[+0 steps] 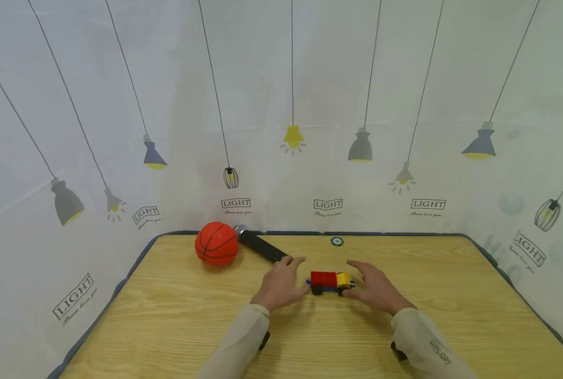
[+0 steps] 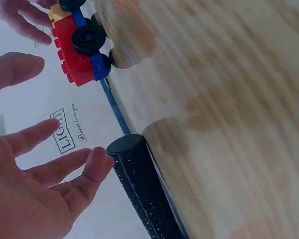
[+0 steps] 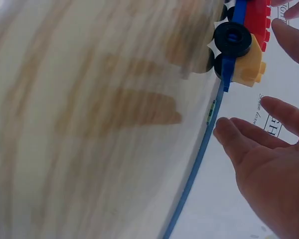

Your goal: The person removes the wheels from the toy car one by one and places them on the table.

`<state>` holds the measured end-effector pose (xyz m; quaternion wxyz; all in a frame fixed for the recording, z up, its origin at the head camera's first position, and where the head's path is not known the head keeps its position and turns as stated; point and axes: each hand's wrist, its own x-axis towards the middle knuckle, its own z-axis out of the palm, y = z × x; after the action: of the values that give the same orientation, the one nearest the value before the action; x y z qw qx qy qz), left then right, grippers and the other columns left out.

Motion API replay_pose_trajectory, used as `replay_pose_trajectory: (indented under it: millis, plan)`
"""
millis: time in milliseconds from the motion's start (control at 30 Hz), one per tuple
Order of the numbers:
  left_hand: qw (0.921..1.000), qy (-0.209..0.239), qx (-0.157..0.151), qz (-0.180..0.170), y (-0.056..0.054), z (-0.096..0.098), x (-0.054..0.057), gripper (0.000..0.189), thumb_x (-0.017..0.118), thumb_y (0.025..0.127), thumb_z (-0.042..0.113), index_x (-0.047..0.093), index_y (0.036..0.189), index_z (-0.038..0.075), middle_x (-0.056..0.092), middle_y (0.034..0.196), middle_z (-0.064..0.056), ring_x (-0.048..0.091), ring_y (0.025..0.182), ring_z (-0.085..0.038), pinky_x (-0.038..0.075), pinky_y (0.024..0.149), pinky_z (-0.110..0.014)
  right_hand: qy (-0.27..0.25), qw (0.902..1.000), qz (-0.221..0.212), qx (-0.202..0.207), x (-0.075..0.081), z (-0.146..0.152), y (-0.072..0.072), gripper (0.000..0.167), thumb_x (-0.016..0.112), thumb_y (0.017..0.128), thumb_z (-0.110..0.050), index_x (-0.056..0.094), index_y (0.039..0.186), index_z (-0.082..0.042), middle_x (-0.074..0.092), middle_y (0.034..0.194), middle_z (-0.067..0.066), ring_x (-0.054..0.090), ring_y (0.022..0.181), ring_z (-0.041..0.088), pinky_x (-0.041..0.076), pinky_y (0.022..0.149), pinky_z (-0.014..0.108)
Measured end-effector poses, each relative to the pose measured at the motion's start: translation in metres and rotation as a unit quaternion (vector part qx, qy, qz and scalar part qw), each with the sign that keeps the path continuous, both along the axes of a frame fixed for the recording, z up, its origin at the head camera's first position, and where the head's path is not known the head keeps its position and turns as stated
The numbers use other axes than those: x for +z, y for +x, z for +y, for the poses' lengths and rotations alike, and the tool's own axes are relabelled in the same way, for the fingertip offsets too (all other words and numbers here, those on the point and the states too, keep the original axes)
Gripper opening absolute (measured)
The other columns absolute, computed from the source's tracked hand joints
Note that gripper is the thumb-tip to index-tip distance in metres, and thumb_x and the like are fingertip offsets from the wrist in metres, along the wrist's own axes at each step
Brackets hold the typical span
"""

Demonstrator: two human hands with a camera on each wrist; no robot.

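A toy brick truck (image 1: pixel 324 279), red at the back and yellow at the cab with black wheels and a blue base, stands on the wooden table. My left hand (image 1: pixel 278 287) is by its red end, fingers spread and thumb near the blue hitch. On the other side my right hand (image 1: pixel 377 289) has its fingers spread around the yellow end, thumb near the front wheel. In the left wrist view, a gap shows between the left fingers (image 2: pixel 25 64) and the truck. The right wrist view shows the right palm (image 3: pixel 269 169) below the yellow cab.
A black microphone (image 1: pixel 262 246) with a silver head lies just beyond my left fingertips. Left of it sits a red toy basketball (image 1: pixel 216 243). A round chip (image 1: pixel 337 241) lies near the table's back edge. A white lamp-print cloth (image 1: pixel 385 200) surrounds the table (image 1: pixel 177 326).
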<state>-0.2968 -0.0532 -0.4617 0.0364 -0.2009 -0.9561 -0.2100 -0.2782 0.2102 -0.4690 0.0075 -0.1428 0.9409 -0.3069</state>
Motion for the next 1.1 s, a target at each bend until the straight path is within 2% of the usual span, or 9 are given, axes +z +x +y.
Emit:
replay_pose_trajectory:
  millis: [133, 300, 433, 567, 733, 900, 1100]
  plan:
    - [0.9999, 0.005, 0.001, 0.011, 0.0, 0.006, 0.0, 0.056, 0.068, 0.09, 0.032, 0.055, 0.142, 0.02, 0.056, 0.143, -0.01, 0.058, 0.125, -0.032, 0.055, 0.096, -0.047, -0.029, 0.9996, -0.006, 0.003, -0.005, 0.0, -0.002, 0.074, 0.078, 0.088, -0.025, 0.043, 0.149, -0.001, 0.046, 0.153, 0.024, 0.049, 0.136, 0.047, 0.047, 0.107, 0.058]
    - [0.9997, 0.018, -0.017, -0.004, -0.003, 0.018, -0.002, 0.053, 0.072, 0.089, 0.027, 0.058, 0.139, 0.02, 0.06, 0.141, -0.006, 0.061, 0.125, -0.027, 0.056, 0.098, -0.044, -0.069, 0.9975, -0.016, -0.001, -0.006, -0.004, -0.003, 0.068, 0.077, 0.088, -0.016, 0.046, 0.147, 0.0, 0.048, 0.151, 0.025, 0.05, 0.136, 0.047, 0.046, 0.108, 0.055]
    - [0.9997, 0.003, -0.021, -0.008, -0.006, 0.025, -0.005, 0.051, 0.075, 0.088, 0.028, 0.06, 0.137, 0.021, 0.062, 0.14, -0.005, 0.062, 0.123, -0.025, 0.056, 0.096, -0.042, -0.093, 0.9955, -0.014, -0.001, -0.005, -0.007, -0.003, 0.062, 0.076, 0.088, -0.013, 0.051, 0.143, 0.0, 0.053, 0.147, 0.024, 0.052, 0.134, 0.047, 0.047, 0.107, 0.055]
    - [0.9997, -0.008, -0.022, -0.009, -0.008, 0.032, -0.006, 0.049, 0.076, 0.089, 0.029, 0.061, 0.135, 0.021, 0.064, 0.136, -0.004, 0.065, 0.116, -0.022, 0.057, 0.093, -0.038, -0.098, 0.9952, -0.007, -0.004, -0.006, -0.008, -0.004, 0.057, 0.076, 0.088, -0.009, 0.054, 0.14, 0.0, 0.056, 0.143, 0.023, 0.055, 0.131, 0.045, 0.049, 0.106, 0.054]
    - [0.9997, 0.0, -0.019, -0.017, -0.008, 0.037, -0.005, 0.04, 0.077, 0.089, 0.028, 0.067, 0.127, 0.02, 0.069, 0.126, -0.003, 0.067, 0.105, -0.018, 0.058, 0.087, -0.033, -0.098, 0.9951, -0.007, -0.015, -0.008, -0.007, -0.005, 0.049, 0.074, 0.088, -0.005, 0.059, 0.134, 0.001, 0.06, 0.139, 0.022, 0.058, 0.128, 0.043, 0.051, 0.104, 0.051]
    - [0.9998, 0.005, -0.009, -0.016, -0.009, 0.042, -0.006, 0.035, 0.078, 0.088, 0.026, 0.07, 0.122, 0.019, 0.071, 0.121, -0.003, 0.068, 0.103, -0.019, 0.058, 0.085, -0.034, -0.098, 0.9949, -0.008, -0.022, -0.008, -0.008, -0.004, 0.04, 0.073, 0.088, -0.002, 0.063, 0.127, 0.0, 0.064, 0.133, 0.021, 0.061, 0.125, 0.041, 0.052, 0.103, 0.051]
    - [0.9998, 0.001, -0.005, -0.017, -0.01, 0.045, -0.005, 0.033, 0.078, 0.088, 0.025, 0.071, 0.12, 0.019, 0.073, 0.117, -0.002, 0.069, 0.098, -0.018, 0.058, 0.083, -0.033, -0.099, 0.9946, -0.012, -0.031, -0.006, -0.009, -0.004, 0.037, 0.072, 0.089, -0.001, 0.064, 0.125, 0.0, 0.067, 0.129, 0.021, 0.064, 0.121, 0.039, 0.053, 0.102, 0.05]
